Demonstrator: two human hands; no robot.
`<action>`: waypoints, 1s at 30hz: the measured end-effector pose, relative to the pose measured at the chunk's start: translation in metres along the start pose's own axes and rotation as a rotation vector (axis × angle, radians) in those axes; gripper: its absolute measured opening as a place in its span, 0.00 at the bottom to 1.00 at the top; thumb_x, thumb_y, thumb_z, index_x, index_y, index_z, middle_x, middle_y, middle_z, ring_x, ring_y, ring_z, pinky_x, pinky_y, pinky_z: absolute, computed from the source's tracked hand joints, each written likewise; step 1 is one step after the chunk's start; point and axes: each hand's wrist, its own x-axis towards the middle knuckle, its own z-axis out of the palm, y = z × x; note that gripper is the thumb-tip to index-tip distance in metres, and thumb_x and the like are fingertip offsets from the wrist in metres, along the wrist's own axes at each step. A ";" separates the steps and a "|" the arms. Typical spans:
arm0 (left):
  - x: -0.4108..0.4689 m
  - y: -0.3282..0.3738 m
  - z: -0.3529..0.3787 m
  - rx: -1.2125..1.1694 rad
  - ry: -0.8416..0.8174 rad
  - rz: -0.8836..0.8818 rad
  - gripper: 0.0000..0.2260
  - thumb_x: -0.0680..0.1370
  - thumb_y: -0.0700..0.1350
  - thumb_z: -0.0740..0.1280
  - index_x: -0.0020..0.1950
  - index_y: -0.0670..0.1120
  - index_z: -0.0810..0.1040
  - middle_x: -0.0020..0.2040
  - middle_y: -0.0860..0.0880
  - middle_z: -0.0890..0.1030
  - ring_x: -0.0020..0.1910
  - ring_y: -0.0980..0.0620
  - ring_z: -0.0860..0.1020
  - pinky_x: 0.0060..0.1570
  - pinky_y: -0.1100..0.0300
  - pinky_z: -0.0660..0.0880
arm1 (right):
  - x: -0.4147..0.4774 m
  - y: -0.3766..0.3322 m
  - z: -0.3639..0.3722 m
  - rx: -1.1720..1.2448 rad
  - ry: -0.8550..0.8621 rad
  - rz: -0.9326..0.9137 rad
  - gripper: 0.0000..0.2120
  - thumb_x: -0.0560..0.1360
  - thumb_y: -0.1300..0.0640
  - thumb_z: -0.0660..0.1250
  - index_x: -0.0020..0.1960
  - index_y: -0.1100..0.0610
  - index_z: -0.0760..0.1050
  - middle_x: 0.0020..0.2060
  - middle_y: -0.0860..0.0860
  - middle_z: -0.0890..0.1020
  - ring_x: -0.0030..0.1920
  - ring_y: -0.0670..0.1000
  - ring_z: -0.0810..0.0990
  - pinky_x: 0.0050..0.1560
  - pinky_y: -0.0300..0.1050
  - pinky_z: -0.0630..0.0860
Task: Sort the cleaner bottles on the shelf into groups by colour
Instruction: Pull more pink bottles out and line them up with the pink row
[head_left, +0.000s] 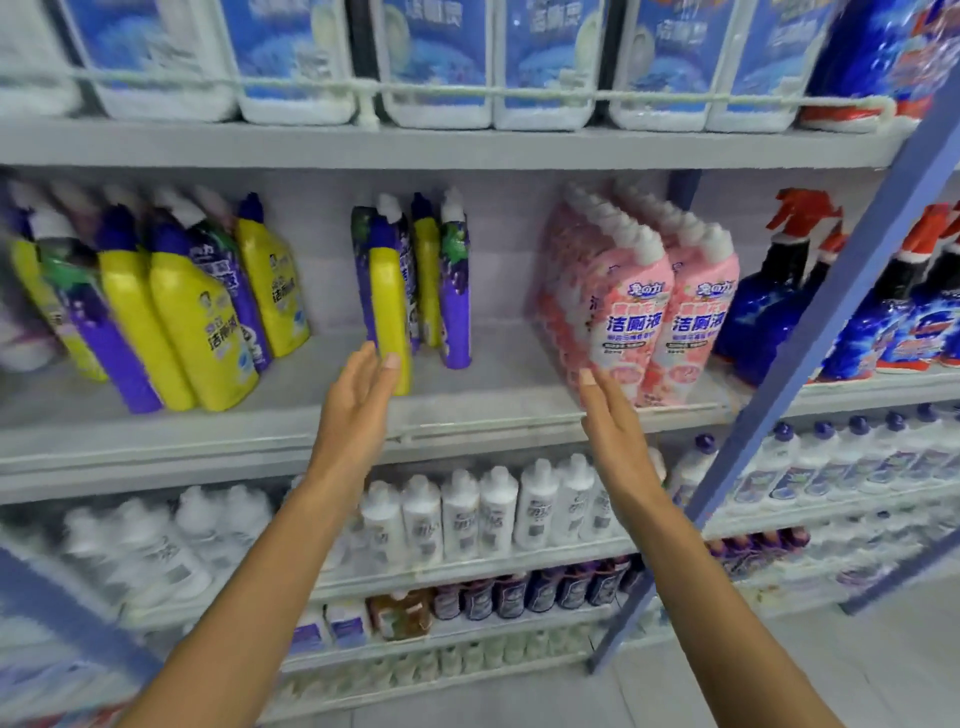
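On the middle shelf a mixed cluster of yellow and purple cleaner bottles leans at the left. A smaller mixed group stands in the centre, with a yellow bottle in front and a purple bottle to its right. Two rows of pink bottles stand at the right. My left hand reaches up with straight fingers, its fingertips just at the base of the front yellow bottle. My right hand is raised flat, fingertips near the bottom of the front pink bottle. Neither hand holds anything.
Large white jugs with blue labels fill the top shelf behind a wire rail. Blue spray bottles with red triggers stand at the far right. White bottles line the shelf below. A blue slanted post crosses at the right.
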 end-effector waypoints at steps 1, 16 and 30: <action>-0.001 -0.002 -0.020 0.002 0.038 -0.007 0.27 0.84 0.56 0.62 0.82 0.49 0.63 0.79 0.54 0.67 0.74 0.58 0.68 0.69 0.62 0.64 | -0.003 -0.003 0.018 0.018 -0.020 -0.003 0.30 0.83 0.38 0.57 0.81 0.47 0.59 0.72 0.37 0.64 0.75 0.42 0.63 0.78 0.48 0.59; 0.089 -0.001 -0.230 0.065 0.467 0.027 0.24 0.79 0.56 0.70 0.72 0.51 0.72 0.64 0.54 0.82 0.64 0.52 0.80 0.69 0.44 0.75 | 0.043 -0.069 0.277 0.018 -0.405 -0.198 0.27 0.84 0.43 0.59 0.78 0.55 0.65 0.68 0.42 0.72 0.65 0.35 0.69 0.66 0.33 0.62; 0.165 -0.045 -0.270 0.035 0.372 0.013 0.26 0.76 0.54 0.76 0.72 0.50 0.74 0.64 0.51 0.83 0.61 0.54 0.82 0.65 0.52 0.78 | 0.061 -0.060 0.441 -0.034 -0.315 -0.232 0.43 0.80 0.42 0.66 0.84 0.55 0.45 0.83 0.49 0.53 0.81 0.47 0.52 0.77 0.36 0.50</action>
